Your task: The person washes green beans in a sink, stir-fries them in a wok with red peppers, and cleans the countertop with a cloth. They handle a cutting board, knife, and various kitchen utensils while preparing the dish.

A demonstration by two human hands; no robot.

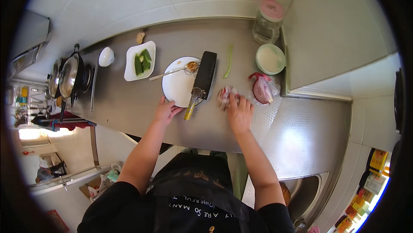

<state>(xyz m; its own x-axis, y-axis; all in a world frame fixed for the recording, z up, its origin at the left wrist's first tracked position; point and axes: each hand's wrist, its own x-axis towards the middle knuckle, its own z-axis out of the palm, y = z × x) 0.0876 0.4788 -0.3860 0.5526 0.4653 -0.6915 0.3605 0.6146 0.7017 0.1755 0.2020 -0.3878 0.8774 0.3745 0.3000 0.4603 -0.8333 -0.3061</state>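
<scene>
My left hand [165, 112] grips the near-left rim of a white dark-edged plate [179, 87], thumb on top and fingers below. On that plate a metal spoon [171, 73] rests with its bowl in a brown paste [192, 67]. Across the right rim lies a dark-bladed cleaver [206, 74], its yellow handle pointing toward me. My right hand [240, 112] has its fingers on a crumpled red-and-white bundle [223, 99], blurred and apparently a cloth, against the steel counter [129, 103]. Just right of this hand is a cut red onion [263, 91] on clear plastic.
Cut green vegetable pieces [142, 62] fill part of a white dish [129, 71]. Ginger [140, 38], a small white bowl [106, 56] and lidded pans [71, 74] are leftward. A green stalk [228, 61], a pale green bowl [284, 59] and a pink-lidded jar [267, 23] stand right, above a sink [306, 197].
</scene>
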